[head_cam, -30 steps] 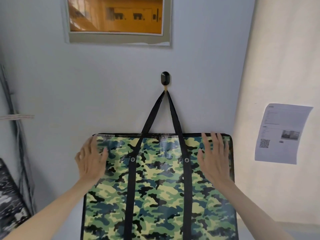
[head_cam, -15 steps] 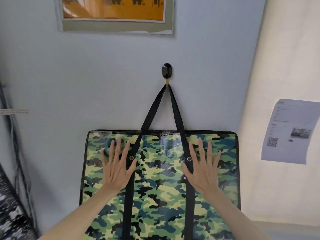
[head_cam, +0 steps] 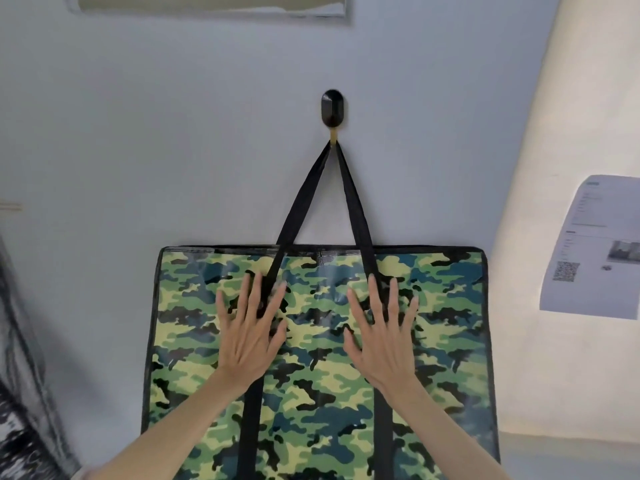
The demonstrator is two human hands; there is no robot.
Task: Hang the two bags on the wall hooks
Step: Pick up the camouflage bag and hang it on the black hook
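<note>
A flat camouflage bag (head_cam: pixel 318 393) hangs against the pale blue wall by its two black straps (head_cam: pixel 353 195), which loop over a black wall hook (head_cam: pixel 332 108). My left hand (head_cam: pixel 251 327) lies flat on the bag's front over the left strap, fingers spread. Over the right strap, my right hand (head_cam: pixel 381 332) lies flat in the same way. Neither hand holds anything. Only one bag and one hook are in view.
A printed paper sheet (head_cam: pixel 595 247) with a QR code is stuck to the cream wall on the right. A framed panel's lower edge (head_cam: pixel 211 5) shows at the top. Dark patterned material (head_cam: pixel 20 427) stands at the lower left.
Both hands slid inward from the bag's top corners to its middle, over the straps. The view came closer and tilted down, so the framed panel is nearly out of sight.
</note>
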